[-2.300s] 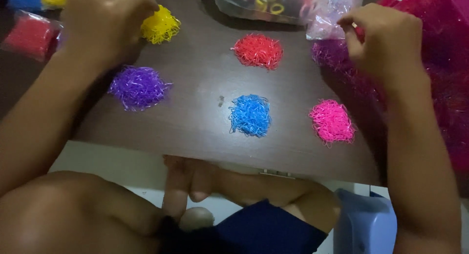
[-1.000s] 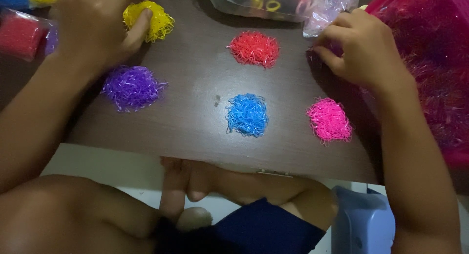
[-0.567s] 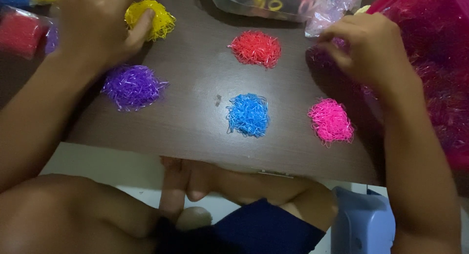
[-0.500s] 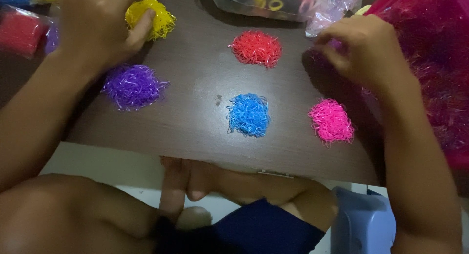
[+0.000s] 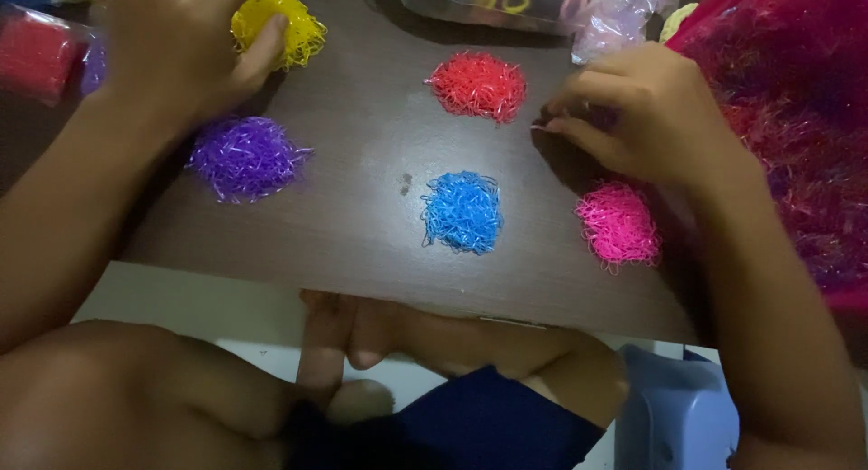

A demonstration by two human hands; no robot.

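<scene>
Beside the red pile (image 5: 476, 85), right hand (image 5: 646, 117) pinched tiny bands mid-sort; left hand (image 5: 176, 45) gripped the yellow pile (image 5: 276, 23).

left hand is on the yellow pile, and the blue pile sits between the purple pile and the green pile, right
Not quite. There is no green pile: the head view shows the blue pile between the purple pile and a pink pile. The left hand is indeed on the yellow pile.
</scene>
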